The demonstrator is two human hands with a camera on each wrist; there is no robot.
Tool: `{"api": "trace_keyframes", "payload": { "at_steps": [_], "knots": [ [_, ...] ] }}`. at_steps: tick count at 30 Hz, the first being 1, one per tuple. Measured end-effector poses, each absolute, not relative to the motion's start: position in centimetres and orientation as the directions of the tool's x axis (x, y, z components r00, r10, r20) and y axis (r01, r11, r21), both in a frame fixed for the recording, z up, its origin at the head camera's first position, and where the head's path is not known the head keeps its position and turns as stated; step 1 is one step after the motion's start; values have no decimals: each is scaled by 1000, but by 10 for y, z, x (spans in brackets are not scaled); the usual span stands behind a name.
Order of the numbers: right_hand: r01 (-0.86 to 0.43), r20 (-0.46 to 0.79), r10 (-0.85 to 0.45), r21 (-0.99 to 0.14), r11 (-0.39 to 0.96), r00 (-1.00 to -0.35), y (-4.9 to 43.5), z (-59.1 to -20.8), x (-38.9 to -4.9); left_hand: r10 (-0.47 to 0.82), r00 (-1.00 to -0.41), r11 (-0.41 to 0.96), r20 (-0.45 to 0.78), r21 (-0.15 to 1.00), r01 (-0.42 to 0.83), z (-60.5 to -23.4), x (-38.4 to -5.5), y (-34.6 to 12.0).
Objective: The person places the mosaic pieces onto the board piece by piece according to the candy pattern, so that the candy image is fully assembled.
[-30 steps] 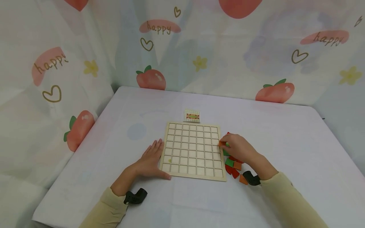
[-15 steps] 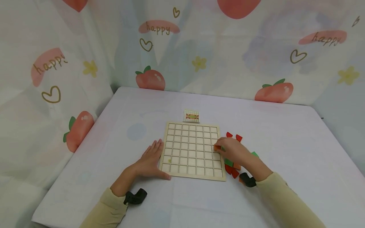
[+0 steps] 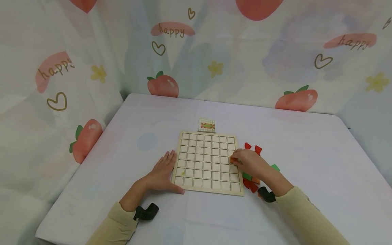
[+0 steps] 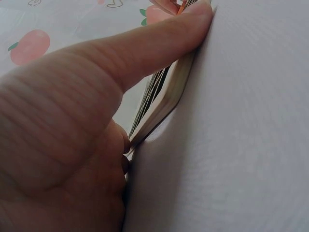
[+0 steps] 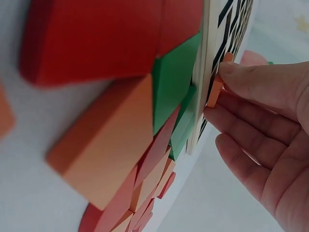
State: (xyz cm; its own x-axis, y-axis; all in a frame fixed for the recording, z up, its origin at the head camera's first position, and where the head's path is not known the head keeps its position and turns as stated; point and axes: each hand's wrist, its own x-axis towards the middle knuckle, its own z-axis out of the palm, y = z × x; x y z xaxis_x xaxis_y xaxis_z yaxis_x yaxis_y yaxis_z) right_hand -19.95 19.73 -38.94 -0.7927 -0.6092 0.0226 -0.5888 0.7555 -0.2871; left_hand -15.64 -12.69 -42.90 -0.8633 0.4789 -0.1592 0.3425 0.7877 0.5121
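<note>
A wooden grid board (image 3: 208, 191) with square cells lies flat on the table. My right hand (image 3: 249, 161) is over the board's right edge and pinches an orange block (image 5: 216, 92) between thumb and fingers. That block stands against a right-column cell; whether it is seated in it I cannot tell. My left hand (image 3: 161, 175) lies with straight fingers along the board's left edge, its thumb touching the near left corner. Red blocks (image 5: 96, 38), a green block (image 5: 174, 72) and another orange block (image 5: 106, 145) lie beside the board, partly hidden under my right hand in the head view.
Behind the board lies a small card (image 3: 207, 125) with a coloured pattern on a grid. A white cloth covers the table (image 3: 147, 115). A printed curtain (image 3: 196, 61) hangs around the back and left. Dark wrist cameras (image 3: 147, 211) stick out below the hands.
My right hand has moved left from the pile onto the board's right column, carrying the orange block. Red blocks at the back of the pile have come into view. My left hand stays put.
</note>
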Motion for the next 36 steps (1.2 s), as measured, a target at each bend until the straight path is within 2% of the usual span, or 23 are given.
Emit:
{"api": "trace_keyframes", "payload": {
  "at_steps": [16, 23, 36],
  "knots": [
    [-623, 51, -631, -236, 746, -774, 194, -392, -196, 472, -866, 797, -165, 500, 339, -429, -156, -128],
    [-613, 46, -621, -235, 754, -782, 191, -392, -194, 470, -868, 794, -162, 507, 336, -429, -156, -128],
    [-647, 90, -647, -236, 725, -757, 193, -392, -196, 482, -862, 784, -158, 516, 344, -429, -156, -129]
  ]
}}
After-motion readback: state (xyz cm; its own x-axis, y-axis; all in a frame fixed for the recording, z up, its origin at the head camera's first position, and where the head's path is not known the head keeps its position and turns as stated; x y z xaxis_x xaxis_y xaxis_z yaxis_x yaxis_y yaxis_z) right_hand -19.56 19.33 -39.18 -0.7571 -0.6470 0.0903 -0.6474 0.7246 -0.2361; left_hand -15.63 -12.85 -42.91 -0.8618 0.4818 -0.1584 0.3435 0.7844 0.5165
